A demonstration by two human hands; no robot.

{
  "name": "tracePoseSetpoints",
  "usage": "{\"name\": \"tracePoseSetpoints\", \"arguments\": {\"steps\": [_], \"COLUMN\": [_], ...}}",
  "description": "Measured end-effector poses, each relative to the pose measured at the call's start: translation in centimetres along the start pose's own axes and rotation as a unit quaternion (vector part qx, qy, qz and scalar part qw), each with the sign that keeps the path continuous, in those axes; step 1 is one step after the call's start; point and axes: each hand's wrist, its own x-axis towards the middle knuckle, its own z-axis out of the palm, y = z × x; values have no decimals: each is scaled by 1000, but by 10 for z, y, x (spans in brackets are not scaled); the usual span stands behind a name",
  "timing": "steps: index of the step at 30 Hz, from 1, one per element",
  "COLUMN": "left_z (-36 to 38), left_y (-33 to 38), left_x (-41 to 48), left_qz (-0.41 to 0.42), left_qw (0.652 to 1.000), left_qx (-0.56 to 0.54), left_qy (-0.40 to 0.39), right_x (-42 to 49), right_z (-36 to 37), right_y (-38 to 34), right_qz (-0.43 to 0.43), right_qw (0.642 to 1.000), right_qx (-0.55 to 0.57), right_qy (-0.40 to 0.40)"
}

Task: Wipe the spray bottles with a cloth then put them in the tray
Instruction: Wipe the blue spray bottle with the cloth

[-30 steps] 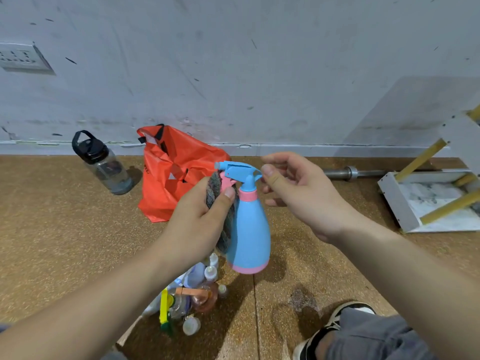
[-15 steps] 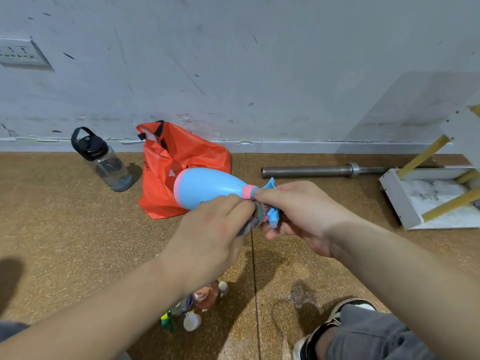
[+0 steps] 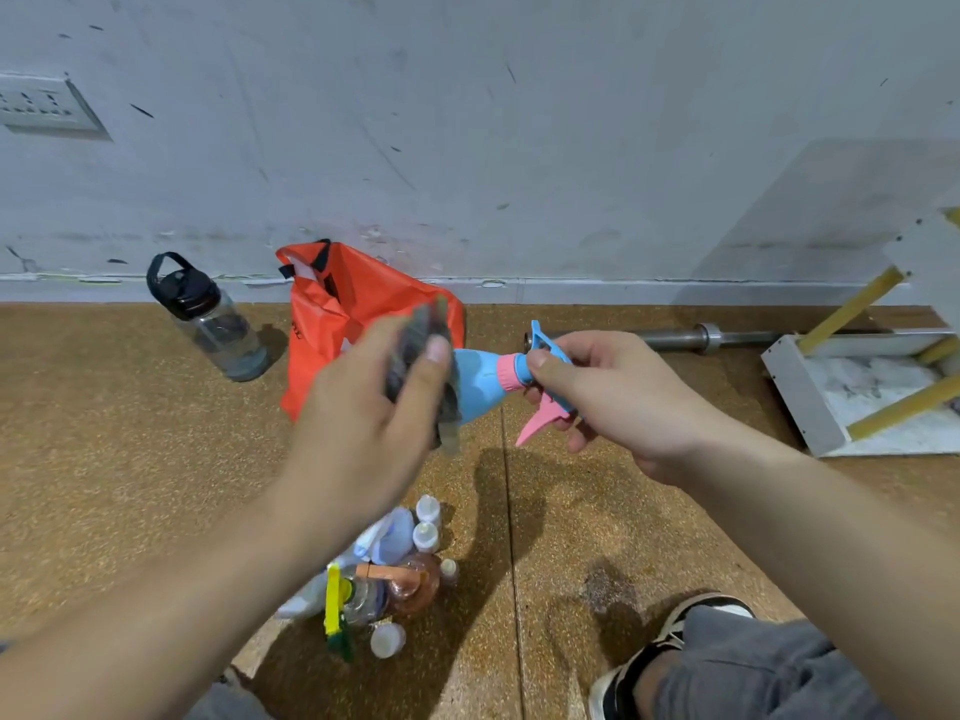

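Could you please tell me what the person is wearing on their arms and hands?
Nothing is worn on either: the left hand and right hand are bare, with no gloves, rings or watch visible, and the left forearm and right forearm are uncovered to the picture's edge, no sleeves in view.

The left hand (image 3: 363,407) is blurred, and so is what looks like a dark cloth (image 3: 418,350) in its grip; together they hide most of the blue spray bottle (image 3: 480,379). The white tray (image 3: 795,392) runs off the right edge. The left forearm (image 3: 208,589) covers part of the heap of small bottles (image 3: 410,574).
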Motion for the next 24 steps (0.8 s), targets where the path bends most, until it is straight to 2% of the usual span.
{"name": "tracePoseSetpoints", "arguments": {"steps": [2,6,10,11,13,15,16,17,18,19,21,22,24], "left_z": [11,30,28,28,31,36,40,42,42,45,50,49,45], "left_y": [-4,-17,-43,-49,-59,-64,-65,-62,-56,-48,-36,-37,-45], "left_x": [-12,-27,-8,-3,5,10,11,8,4,-2,-14,-14,-5], "left_qz": [103,191,238,220,119,-60,-148,-181,-139,-42,153,211,247], "left_qw": [988,934,922,933,969,994,986,978,986,992,964,949,942], "left_qx": [93,244,265,252,189,45,-38,-63,-22,66,183,192,168], "left_qy": [-67,-179,-149,-132,-105,-79,-73,-82,-90,-96,-118,-135,-156], "right_x": [0,-3,-8,-9,-9,-8,-7,-7,-7,-7,-7,-7,-7], "right_z": [6,13,12,10,8,5,4,4,5,6,9,10,10], "right_y": [0,4,2,0,0,2,3,4,5,6,7,7,7], "right_qz": [-19,-31,-36,-37,-40,-34,-26,-18,-11,-5,0,-2,-7], "right_qw": [1000,998,999,999,999,998,998,998,998,999,999,998,998], "right_qx": [-10,-50,-12,-2,-7,-28,-36,-39,-40,-38,-45,-53,-53], "right_qy": [2,29,25,23,27,39,43,43,39,34,25,22,18]}}
